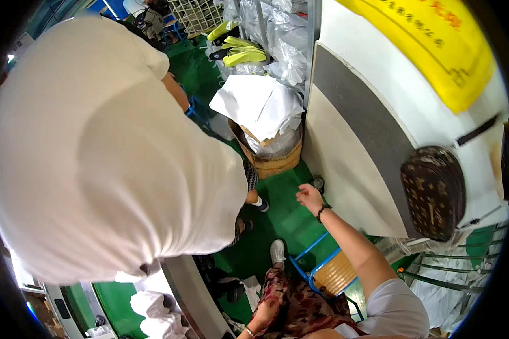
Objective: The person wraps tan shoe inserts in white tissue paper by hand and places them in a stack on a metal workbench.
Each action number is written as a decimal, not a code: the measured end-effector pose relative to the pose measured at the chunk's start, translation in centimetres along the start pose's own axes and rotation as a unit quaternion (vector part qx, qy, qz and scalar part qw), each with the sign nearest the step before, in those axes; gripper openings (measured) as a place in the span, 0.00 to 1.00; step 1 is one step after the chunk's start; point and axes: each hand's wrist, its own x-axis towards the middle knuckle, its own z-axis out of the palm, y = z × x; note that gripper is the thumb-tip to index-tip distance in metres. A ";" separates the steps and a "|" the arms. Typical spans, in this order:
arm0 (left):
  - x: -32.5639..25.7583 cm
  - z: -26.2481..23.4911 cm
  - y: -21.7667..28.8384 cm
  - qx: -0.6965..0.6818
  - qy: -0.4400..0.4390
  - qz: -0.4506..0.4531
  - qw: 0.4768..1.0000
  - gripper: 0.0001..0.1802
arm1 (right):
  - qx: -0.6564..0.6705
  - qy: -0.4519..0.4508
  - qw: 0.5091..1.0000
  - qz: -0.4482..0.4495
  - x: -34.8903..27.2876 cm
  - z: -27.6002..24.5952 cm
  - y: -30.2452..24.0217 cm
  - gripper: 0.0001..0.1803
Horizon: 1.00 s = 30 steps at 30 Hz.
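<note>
My right hand (310,199) is stretched out over the green floor, with a dark bracelet at its wrist. Its fingers are loosely curled and a little apart, and I see nothing in them. Beyond it stands a cardboard box (277,165) topped with white sheets (257,101). Low in the view, my left hand (267,309) rests against my patterned trousers (300,308); its fingers blend into the cloth and I cannot make out their shape. Beside my right forearm is a blue-framed stool (332,279) with a tan slatted seat.
A person in a white shirt (130,152) fills the left side, close to me. To the right are a pale cabinet (350,152) and a brown patterned bag (434,192). Yellow-green shoe-shaped pieces (244,53) and clear plastic bags (288,56) lie at the back.
</note>
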 end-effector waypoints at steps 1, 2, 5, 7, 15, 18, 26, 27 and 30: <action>0.9 -0.5 -0.6 0.012 -0.010 -0.019 1.000 0.10 | -0.010 0.021 1.000 -0.008 2.8 0.6 0.4 0.17; 1.9 1.3 -5.8 -0.041 0.046 0.031 0.998 0.17 | -0.019 0.032 0.999 -0.014 4.7 2.0 0.2 0.17; 3.4 2.6 -9.0 0.053 0.083 -0.016 0.995 0.18 | -0.029 0.039 0.999 0.023 9.2 3.7 0.1 0.17; 3.8 2.6 -9.7 0.081 0.046 -0.041 0.995 0.18 | -0.023 0.034 0.999 0.035 10.7 4.3 0.2 0.17; 5.7 -0.4 -3.1 -0.005 -0.005 -0.024 1.000 0.20 | 0.092 0.005 0.980 0.178 8.8 1.8 0.2 0.13; 6.4 0.0 -5.6 0.148 0.004 -0.030 0.989 0.16 | 0.079 0.053 0.984 0.150 10.6 1.5 0.5 0.11; 9.9 -0.5 -6.9 0.074 0.092 -0.028 0.993 0.15 | -0.006 0.153 0.988 -0.033 25.5 7.5 6.2 0.22; 10.7 -0.6 -6.9 0.069 0.100 -0.030 0.992 0.15 | 0.005 0.192 0.980 -0.060 27.6 8.3 6.7 0.23; 12.7 -1.1 -6.8 0.062 0.124 -0.047 0.989 0.15 | 0.009 0.214 0.976 -0.041 31.9 10.5 5.5 0.26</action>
